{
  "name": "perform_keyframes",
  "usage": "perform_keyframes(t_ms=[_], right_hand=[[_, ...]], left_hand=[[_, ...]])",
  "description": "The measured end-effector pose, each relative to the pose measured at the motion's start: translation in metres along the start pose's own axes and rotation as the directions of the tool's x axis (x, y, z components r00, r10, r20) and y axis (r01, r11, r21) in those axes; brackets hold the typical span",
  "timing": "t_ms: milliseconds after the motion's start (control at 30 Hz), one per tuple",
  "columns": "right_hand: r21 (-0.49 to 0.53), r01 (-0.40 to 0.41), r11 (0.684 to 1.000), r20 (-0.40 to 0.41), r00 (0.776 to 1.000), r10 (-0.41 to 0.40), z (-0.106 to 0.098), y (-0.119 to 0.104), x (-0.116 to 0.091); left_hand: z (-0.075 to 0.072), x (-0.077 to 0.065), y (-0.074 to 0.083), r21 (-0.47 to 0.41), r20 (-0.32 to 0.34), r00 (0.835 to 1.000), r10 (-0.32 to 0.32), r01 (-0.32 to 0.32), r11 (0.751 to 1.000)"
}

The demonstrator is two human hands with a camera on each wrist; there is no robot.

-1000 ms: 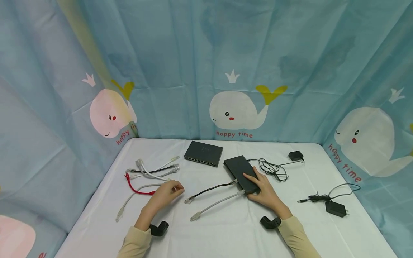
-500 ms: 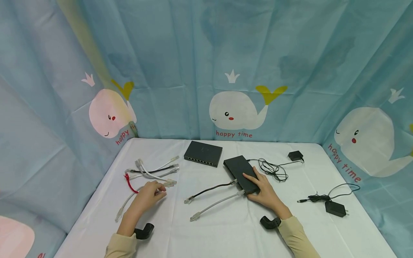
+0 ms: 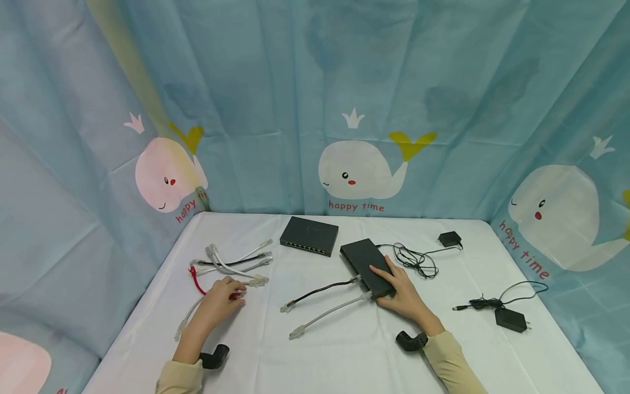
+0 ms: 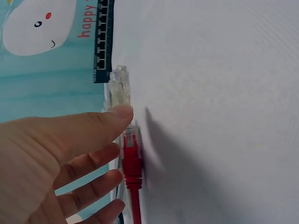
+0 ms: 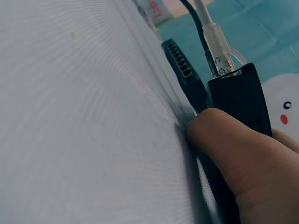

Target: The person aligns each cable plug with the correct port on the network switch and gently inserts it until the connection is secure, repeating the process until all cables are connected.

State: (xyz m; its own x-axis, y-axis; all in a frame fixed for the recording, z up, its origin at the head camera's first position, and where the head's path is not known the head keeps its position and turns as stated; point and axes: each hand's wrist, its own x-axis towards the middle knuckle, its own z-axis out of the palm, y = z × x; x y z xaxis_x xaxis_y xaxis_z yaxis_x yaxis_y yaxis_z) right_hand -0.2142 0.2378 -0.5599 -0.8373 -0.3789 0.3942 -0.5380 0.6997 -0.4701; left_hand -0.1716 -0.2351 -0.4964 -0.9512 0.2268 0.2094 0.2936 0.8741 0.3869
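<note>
In the head view my left hand (image 3: 216,303) is over the red network cable (image 3: 197,282), thumb and fingers spread either side of its plug. The left wrist view shows the red plug (image 4: 132,161) right at the fingertips, with a gap between thumb and fingers. My right hand (image 3: 406,298) grips the near end of a black network switch (image 3: 363,258), thumb along its edge and fingers on top. A black cable (image 3: 322,287) and a grey cable (image 3: 328,312) are plugged into that switch's left side, their other ends lying on the cloth.
A second black switch (image 3: 310,234) lies at the back. Several white, grey and black cables (image 3: 231,265) overlap at the left. Two power adapters lie at the right: one adapter (image 3: 450,238) wired to the held switch, the other adapter (image 3: 512,319) with its cord bundled.
My left hand has moved left and slightly down, to the red plug, uncovering the pale plugs behind it. My right hand and the switch have stayed put.
</note>
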Motion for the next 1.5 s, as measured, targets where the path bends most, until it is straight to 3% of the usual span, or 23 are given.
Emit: perform_keyframes(t_ms=[233,433,767,1067,1267,1500], right_hand=[[-0.004,-0.011,1.0,0.003,1.0,0.011,0.002,0.0,-0.001],[-0.005,-0.01,1.0,0.002,1.0,0.01,0.003,-0.001,-0.001],[0.0,-0.007,1.0,0.006,1.0,0.007,-0.001,-0.004,0.0],[0.003,-0.01,1.0,0.003,1.0,0.01,-0.001,-0.001,0.001],[-0.018,0.003,1.0,-0.002,1.0,-0.003,-0.002,-0.002,0.002],[-0.014,0.007,1.0,-0.003,1.0,-0.007,-0.003,-0.003,0.002]], left_hand=[[0.009,0.001,-0.009,0.079,0.001,1.0,-0.026,0.026,0.997],[0.006,0.001,-0.014,0.094,0.015,0.997,-0.076,0.075,0.993],[0.006,0.003,-0.015,0.131,-0.104,0.994,0.028,-0.014,0.991],[0.007,0.011,-0.005,0.123,-0.099,0.995,0.019,-0.007,0.992],[0.006,0.016,0.009,0.063,-0.042,0.999,-0.019,0.022,0.998],[0.006,0.027,0.024,0.078,-0.006,0.999,-0.042,0.042,0.996]])
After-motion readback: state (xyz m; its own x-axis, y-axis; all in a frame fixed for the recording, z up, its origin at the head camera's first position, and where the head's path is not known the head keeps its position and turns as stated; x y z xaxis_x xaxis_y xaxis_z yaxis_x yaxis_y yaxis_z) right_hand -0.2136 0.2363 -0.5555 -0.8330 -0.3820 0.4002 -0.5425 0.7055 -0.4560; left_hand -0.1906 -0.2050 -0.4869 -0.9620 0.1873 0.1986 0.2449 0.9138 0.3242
